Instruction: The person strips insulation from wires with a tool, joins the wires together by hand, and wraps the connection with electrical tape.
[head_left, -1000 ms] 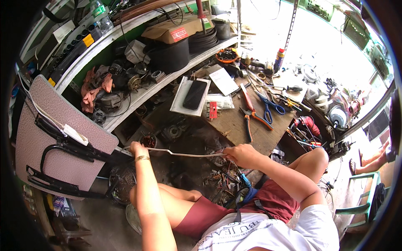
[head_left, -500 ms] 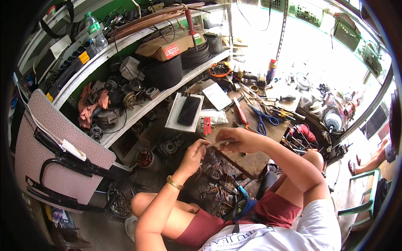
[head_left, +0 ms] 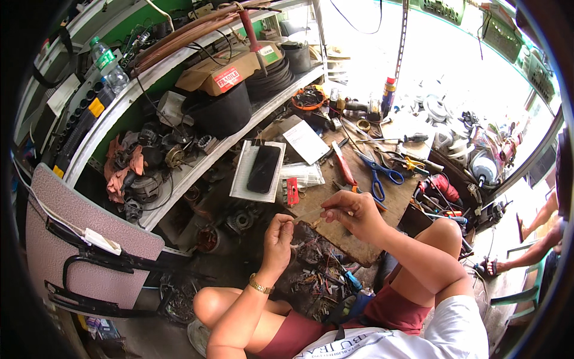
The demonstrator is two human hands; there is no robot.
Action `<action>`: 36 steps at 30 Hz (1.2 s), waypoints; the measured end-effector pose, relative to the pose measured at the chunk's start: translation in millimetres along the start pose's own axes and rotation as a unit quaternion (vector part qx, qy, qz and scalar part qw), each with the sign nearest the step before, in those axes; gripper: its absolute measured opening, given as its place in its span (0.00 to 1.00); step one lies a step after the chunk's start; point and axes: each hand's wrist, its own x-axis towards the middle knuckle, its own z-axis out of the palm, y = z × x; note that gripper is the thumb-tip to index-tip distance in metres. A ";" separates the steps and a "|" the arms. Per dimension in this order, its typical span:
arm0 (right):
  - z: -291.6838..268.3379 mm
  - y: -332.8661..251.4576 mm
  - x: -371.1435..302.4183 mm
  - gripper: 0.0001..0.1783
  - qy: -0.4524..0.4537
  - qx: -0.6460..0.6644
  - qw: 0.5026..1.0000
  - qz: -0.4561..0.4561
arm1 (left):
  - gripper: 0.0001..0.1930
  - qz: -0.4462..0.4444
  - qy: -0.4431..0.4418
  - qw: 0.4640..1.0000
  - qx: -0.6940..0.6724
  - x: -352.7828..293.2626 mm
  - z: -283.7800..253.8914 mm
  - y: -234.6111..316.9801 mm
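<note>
At the near corner of a wooden desk, a thin pale strip stretched between the left hand and the right hand, both pinching it; beyond lay blue-handled scissors, a black smartphone and a shelved black bucket.

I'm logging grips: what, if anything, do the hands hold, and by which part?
A thin pale strip, gripped in the left hand and right hand; whether at its ends, I can't tell.

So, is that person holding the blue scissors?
No, the blue scissors lie on the wooden tabletop, beyond the right hand.
</note>
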 end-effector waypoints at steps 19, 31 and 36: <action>-48.1 0.9 35.6 0.09 0.192 0.484 0.854 0.012 | 0.14 -0.013 -0.175 0.984 0.032 6.9 7.3 10.7; -140.2 31.9 50.1 0.11 0.298 0.453 0.838 0.061 | 0.12 0.125 -0.179 0.936 0.275 -4.5 -8.8 5.1; -206.5 62.5 40.6 0.05 0.380 0.440 0.812 0.046 | 0.09 0.159 -0.171 0.920 0.314 -12.6 -16.0 16.9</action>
